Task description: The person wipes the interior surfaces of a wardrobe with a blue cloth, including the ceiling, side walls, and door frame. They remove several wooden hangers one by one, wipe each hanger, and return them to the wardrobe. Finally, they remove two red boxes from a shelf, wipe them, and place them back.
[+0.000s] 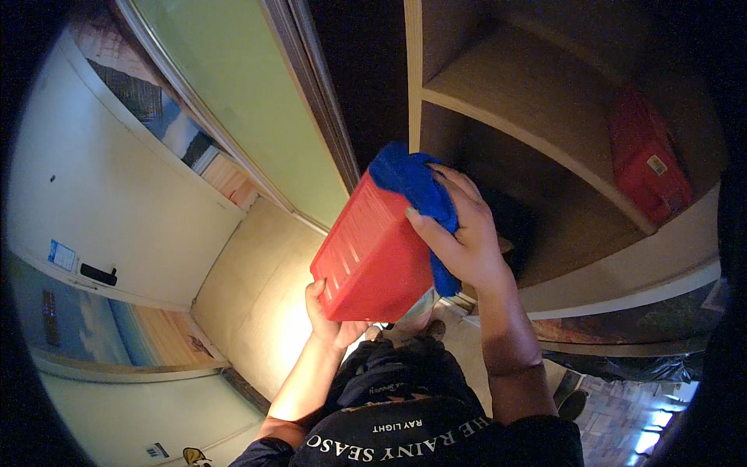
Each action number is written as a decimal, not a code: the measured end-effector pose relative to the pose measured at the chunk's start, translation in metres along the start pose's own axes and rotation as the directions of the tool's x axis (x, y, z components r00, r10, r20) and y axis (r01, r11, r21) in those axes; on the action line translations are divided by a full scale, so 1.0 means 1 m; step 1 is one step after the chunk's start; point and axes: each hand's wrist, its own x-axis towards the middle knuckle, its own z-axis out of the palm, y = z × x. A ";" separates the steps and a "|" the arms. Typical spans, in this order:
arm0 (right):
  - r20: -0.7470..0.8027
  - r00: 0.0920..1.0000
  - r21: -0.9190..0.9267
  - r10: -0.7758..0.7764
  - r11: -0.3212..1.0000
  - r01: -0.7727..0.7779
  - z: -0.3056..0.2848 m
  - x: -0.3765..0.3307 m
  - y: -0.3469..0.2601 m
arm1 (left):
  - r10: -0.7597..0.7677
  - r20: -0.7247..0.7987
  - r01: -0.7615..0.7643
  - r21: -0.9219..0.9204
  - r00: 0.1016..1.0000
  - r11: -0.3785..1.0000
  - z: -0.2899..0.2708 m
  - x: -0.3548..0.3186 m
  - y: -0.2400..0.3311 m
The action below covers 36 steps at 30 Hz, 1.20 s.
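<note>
A red plastic basket [381,261] with slotted sides is held up in front of me, tilted. My left hand [331,319] grips its lower left corner, thumb on the slotted side and fingers underneath. Over the upper right end of the basket lies a blue cloth [412,183], partly hanging down. My right hand [467,233] presses this cloth against the basket, thumb on the near side and fingers over the far side. The inside of the basket is not visible from here.
At the right stands an open cupboard with curved shelves [521,132]; a second red basket [646,156] sits on one. A green sliding panel [241,93] rises ahead. To the left is a white door [109,171] with a black handle [98,274]. Beige floor [249,288] lies below.
</note>
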 end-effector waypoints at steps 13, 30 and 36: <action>-0.425 0.898 -0.080 -0.115 0.993 0.089 0.074 -0.050 -0.002 | -0.049 0.075 0.058 -0.115 0.996 0.992 0.029 -0.001 0.002; -0.277 0.934 0.479 0.227 0.875 -0.070 0.065 -0.072 -0.017 | -0.041 0.182 0.082 -0.222 0.982 0.972 0.056 0.012 0.001; -0.236 0.906 0.519 0.350 0.834 -0.187 0.052 -0.076 -0.007 | 0.005 0.260 0.062 -0.248 0.966 0.967 0.080 0.016 -0.004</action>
